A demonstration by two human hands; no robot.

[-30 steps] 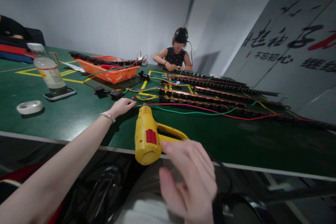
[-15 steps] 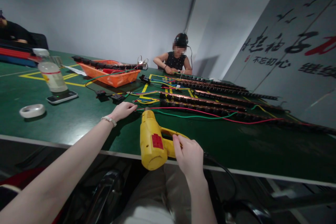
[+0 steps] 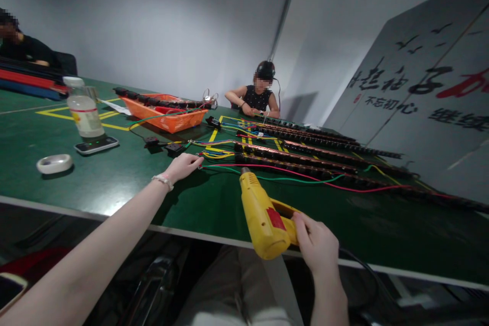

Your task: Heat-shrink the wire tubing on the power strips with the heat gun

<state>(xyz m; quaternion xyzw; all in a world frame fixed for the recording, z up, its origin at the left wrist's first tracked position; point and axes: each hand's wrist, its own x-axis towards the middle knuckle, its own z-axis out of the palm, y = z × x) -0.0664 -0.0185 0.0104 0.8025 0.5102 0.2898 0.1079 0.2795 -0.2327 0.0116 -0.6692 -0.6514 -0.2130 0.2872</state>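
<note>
My right hand (image 3: 319, 242) is closed around the handle of a yellow heat gun (image 3: 262, 214) with a red label, its nozzle pointing away from me over the green table (image 3: 114, 178). My left hand (image 3: 183, 165) reaches forward, fingers pinched on the end of a red wire (image 3: 290, 169) near a bundle of coloured wires (image 3: 214, 153). Long dark power strips (image 3: 305, 155) lie in rows beyond the wires.
An orange tray (image 3: 168, 118) with parts, a plastic bottle (image 3: 84, 114) beside a phone (image 3: 95, 145), and a white tape roll (image 3: 54, 163) sit at the left. One person (image 3: 257, 92) sits at the far end, another (image 3: 23, 46) at far left. A sign board (image 3: 428, 86) leans at right.
My right hand came down, gripped the heat gun's handle and swung the gun to the right and off the table edge. My left hand stayed on the wire end.
</note>
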